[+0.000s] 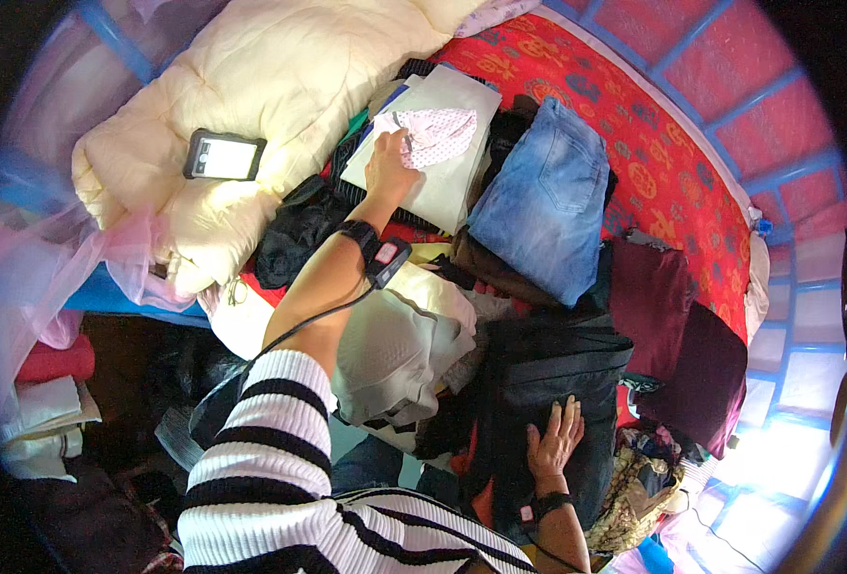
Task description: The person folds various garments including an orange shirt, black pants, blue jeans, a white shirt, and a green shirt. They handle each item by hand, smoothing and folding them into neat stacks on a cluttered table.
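Note:
My left hand (392,171) reaches out over a stack of folded clothes, its fingers on a small pink-and-white dotted cloth (443,136). Whether the fingers grip that cloth or only rest on it is hard to tell. Beneath it, a folded light grey garment (434,190) tops the stack. My right hand (557,439) lies with spread fingers on a black fabric bag (552,373). Folded blue jeans (549,201) lie on a pile between the stack and the bag. Both wrists wear dark straps with cabled devices.
A cream quilt (251,79) covers the upper left, with a phone (225,156) on it. Maroon garments (653,308) lie right of the bag on a red patterned bedspread (653,151). Crumpled pale clothes (387,351) lie left of the bag. Pink netting (136,251) hangs left.

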`<move>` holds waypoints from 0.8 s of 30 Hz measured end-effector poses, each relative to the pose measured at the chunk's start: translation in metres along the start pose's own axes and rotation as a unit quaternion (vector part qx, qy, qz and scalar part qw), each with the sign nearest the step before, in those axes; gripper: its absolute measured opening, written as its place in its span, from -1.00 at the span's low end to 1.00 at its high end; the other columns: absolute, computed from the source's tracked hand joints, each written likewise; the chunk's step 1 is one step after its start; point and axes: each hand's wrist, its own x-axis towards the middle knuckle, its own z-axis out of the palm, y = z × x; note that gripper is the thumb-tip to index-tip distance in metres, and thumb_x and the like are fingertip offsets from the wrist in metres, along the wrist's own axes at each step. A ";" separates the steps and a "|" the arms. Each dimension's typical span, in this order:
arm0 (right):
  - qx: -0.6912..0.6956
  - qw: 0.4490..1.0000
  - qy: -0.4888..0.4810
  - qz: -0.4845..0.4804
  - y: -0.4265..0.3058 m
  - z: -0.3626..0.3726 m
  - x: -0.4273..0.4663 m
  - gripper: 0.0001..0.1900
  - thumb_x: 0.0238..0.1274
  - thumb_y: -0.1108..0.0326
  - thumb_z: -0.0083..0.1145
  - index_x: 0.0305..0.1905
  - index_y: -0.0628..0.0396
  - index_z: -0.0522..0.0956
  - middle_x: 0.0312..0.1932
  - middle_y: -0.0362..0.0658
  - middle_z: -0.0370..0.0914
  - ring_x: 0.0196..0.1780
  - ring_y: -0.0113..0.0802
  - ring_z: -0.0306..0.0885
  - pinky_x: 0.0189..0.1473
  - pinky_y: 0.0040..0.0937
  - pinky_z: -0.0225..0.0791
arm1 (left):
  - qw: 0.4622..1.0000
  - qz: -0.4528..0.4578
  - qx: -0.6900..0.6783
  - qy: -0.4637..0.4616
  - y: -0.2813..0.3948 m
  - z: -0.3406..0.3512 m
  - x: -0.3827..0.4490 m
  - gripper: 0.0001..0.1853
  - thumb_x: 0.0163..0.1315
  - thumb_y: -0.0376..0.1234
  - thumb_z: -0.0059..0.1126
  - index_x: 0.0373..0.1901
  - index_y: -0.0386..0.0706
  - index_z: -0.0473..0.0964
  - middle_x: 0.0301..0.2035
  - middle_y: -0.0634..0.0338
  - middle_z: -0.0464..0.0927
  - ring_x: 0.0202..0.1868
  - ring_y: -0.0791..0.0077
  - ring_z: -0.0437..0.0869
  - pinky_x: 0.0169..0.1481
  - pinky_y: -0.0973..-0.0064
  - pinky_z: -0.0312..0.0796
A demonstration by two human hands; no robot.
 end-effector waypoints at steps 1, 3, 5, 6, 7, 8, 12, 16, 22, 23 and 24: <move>0.002 1.000 0.003 0.010 0.001 0.006 -0.002 -0.36 0.20 -0.05 0.04 0.24 0.21 0.31 0.39 0.19 0.09 0.43 0.17 0.02 0.36 0.15 -0.10 | 0.999 0.012 0.046 -0.007 0.008 0.002 0.004 -0.20 -0.15 -0.39 0.34 0.25 0.07 0.28 0.27 -0.01 0.20 0.26 0.10 0.33 0.24 0.12 0.26; -0.005 1.000 0.001 0.014 0.005 0.014 -0.002 -0.37 0.20 -0.02 0.03 0.23 0.22 0.31 0.40 0.18 0.08 0.42 0.17 0.03 0.34 0.18 -0.07 | 0.993 -0.017 0.099 -0.065 0.019 0.007 0.014 -0.22 -0.05 -0.37 0.25 0.31 0.22 0.23 0.37 -0.03 0.03 0.36 0.06 0.18 0.32 -0.09 0.09; -0.016 1.000 0.002 0.012 0.007 0.018 -0.002 -0.37 0.19 -0.01 0.04 0.22 0.23 0.31 0.40 0.17 0.08 0.42 0.17 0.04 0.33 0.19 -0.04 | 0.982 -0.012 0.163 -0.091 0.019 0.017 0.020 -0.25 0.02 -0.36 0.18 0.32 0.26 0.22 0.38 -0.05 0.01 0.37 0.02 0.15 0.34 -0.12 0.05; -0.014 1.000 0.004 0.016 0.008 0.019 -0.002 -0.38 0.20 -0.02 0.03 0.23 0.22 0.31 0.40 0.17 0.08 0.41 0.18 0.05 0.33 0.19 -0.04 | 0.982 -0.021 0.162 -0.099 0.016 0.023 0.021 -0.34 0.09 -0.35 0.09 0.30 0.27 0.25 0.39 -0.05 0.02 0.35 -0.01 0.19 0.32 -0.16 0.07; -0.015 1.000 -0.003 0.020 0.008 0.020 -0.002 -0.38 0.21 -0.03 0.01 0.23 0.21 0.31 0.40 0.17 0.08 0.41 0.19 0.05 0.33 0.19 -0.03 | 0.982 -0.030 0.153 -0.106 0.012 0.030 0.022 -0.39 0.10 -0.34 0.07 0.26 0.25 0.31 0.38 -0.04 0.05 0.32 0.01 0.25 0.30 -0.16 0.10; -0.021 1.000 -0.009 0.018 0.008 0.021 -0.002 -0.38 0.22 -0.04 0.00 0.23 0.20 0.30 0.40 0.17 0.08 0.41 0.19 0.05 0.33 0.19 -0.02 | 0.982 -0.039 0.151 -0.107 0.006 0.036 0.023 -0.45 0.12 -0.34 0.05 0.22 0.23 0.36 0.37 -0.02 0.08 0.29 0.02 0.30 0.28 -0.15 0.13; -0.026 0.999 0.037 -0.010 0.008 0.026 -0.002 -0.39 0.32 -0.09 -0.15 0.25 0.19 0.27 0.40 0.15 0.08 0.40 0.22 0.05 0.33 0.18 -0.02 | 0.993 -0.119 -0.018 -0.018 -0.012 0.043 0.036 -0.67 0.13 -0.35 -0.01 -0.07 0.04 0.58 0.15 0.00 0.41 0.04 0.08 0.56 0.11 0.03 0.35; -0.033 0.997 0.063 -0.028 0.010 0.031 -0.001 -0.40 0.34 -0.04 -0.16 0.29 0.20 0.24 0.41 0.15 0.07 0.41 0.17 0.06 0.34 0.11 -0.02 | 0.944 -0.068 -0.295 0.132 -0.010 0.016 0.027 -0.76 0.16 -0.38 -0.01 -0.17 -0.22 0.56 -0.52 0.04 0.59 -0.33 0.18 0.67 -0.22 0.31 0.44; -0.023 0.995 0.083 -0.055 0.011 0.031 -0.001 -0.43 0.38 0.01 -0.19 0.31 0.20 0.23 0.41 0.14 0.08 0.41 0.16 0.07 0.33 0.09 0.01 | 0.711 -0.198 -0.675 -0.001 -0.034 -0.106 -0.076 -0.82 0.26 -0.45 0.06 -0.13 -0.31 0.49 -0.18 0.14 0.61 -0.14 0.44 0.64 0.03 0.49 0.46; -0.026 0.995 0.083 -0.052 0.011 0.031 -0.001 -0.42 0.39 -0.01 -0.20 0.30 0.19 0.22 0.41 0.15 0.08 0.40 0.17 0.09 0.32 0.11 0.02 | 0.701 -0.190 -0.688 -0.014 -0.044 -0.133 -0.097 -0.77 0.23 -0.47 0.08 -0.07 -0.30 0.48 -0.17 0.13 0.61 -0.12 0.40 0.65 0.08 0.46 0.46; -0.031 0.994 0.084 -0.056 0.011 0.031 -0.001 -0.42 0.40 -0.03 -0.22 0.30 0.18 0.20 0.40 0.16 0.09 0.39 0.18 0.10 0.30 0.13 0.04 | 0.706 -0.237 -0.665 0.051 -0.050 -0.153 -0.118 -0.76 0.17 -0.44 0.12 -0.11 -0.27 0.52 -0.30 0.19 0.63 -0.28 0.45 0.66 -0.12 0.53 0.50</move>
